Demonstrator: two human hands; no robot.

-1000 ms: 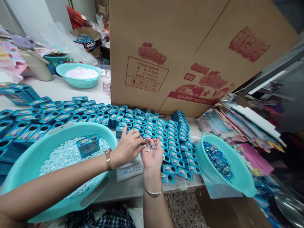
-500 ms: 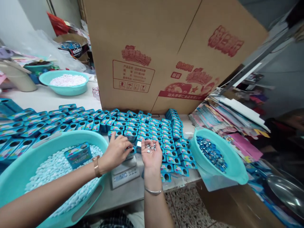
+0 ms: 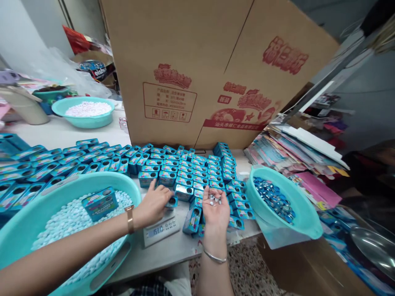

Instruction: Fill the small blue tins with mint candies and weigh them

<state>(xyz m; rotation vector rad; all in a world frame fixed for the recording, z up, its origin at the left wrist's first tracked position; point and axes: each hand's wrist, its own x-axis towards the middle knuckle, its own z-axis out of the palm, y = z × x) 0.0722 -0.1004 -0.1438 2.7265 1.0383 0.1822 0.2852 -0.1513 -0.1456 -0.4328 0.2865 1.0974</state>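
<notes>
My left hand point(image 3: 154, 206) reaches over a small white digital scale point(image 3: 162, 232). Its curled fingers are at a blue tin point(image 3: 172, 202) on the scale, while one finger stretches forward; the thumb is hidden. To its right, my right hand point(image 3: 216, 211) is palm up, fingers curled inward, cupping several small pale candies point(image 3: 212, 201). Below my left forearm is a large turquoise basin point(image 3: 123, 177) of pale blue candies point(image 3: 58, 230), with another blue tin point(image 3: 100, 203) tilted on top of them.
Rows of blue tins point(image 3: 185, 174) cover the table behind my hands. A turquoise basin point(image 3: 304, 230) of shiny blue pieces stands right, and a smaller basin point(image 3: 83, 122) of whitish candies back left. A large cardboard box point(image 3: 191, 49) blocks the back. Paper sheets point(image 3: 296, 150) lie right.
My right hand has moved right, away from the scale, still cupping candies. My left hand has lowered slightly and stays at the tin. The scale's reading has changed.
</notes>
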